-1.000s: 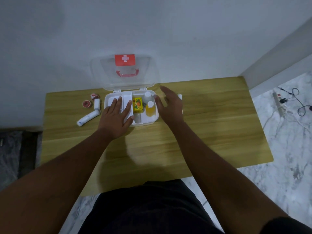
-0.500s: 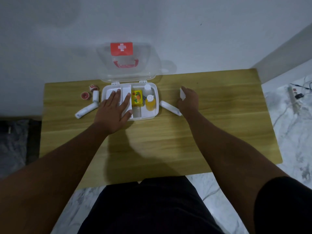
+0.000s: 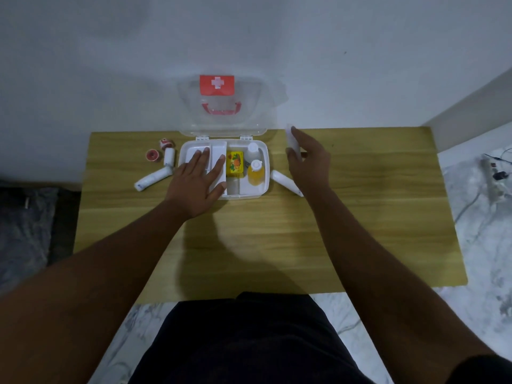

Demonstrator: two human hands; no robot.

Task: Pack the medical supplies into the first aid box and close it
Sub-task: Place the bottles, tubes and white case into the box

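The white first aid box (image 3: 264, 187) stands open at the table's back, its clear lid (image 3: 221, 106) with a red cross upright against the wall. Inside are a yellow packet (image 3: 234, 161), an orange bottle (image 3: 255, 174) and a clear bottle (image 3: 252, 149). My left hand (image 3: 198, 181) lies flat, fingers spread, on the white tray insert (image 3: 214, 151) in the box's left half. My right hand (image 3: 307, 159) is raised right of the box, gripping a white roll (image 3: 291, 137). Another white tube (image 3: 284, 182) lies on the table just below it.
Left of the box lie a long bandage roll (image 3: 152, 180), a short white roll (image 3: 169, 157) and two red tape rolls (image 3: 153, 154). The wooden table (image 3: 304, 231) is bounded by a wall behind. A power strip with cables (image 3: 493, 176) lies on the marble floor to the right.
My right hand went from beside the box out to the right, closed on a white roll and has lifted it off the table. My left hand stayed on the tray insert.
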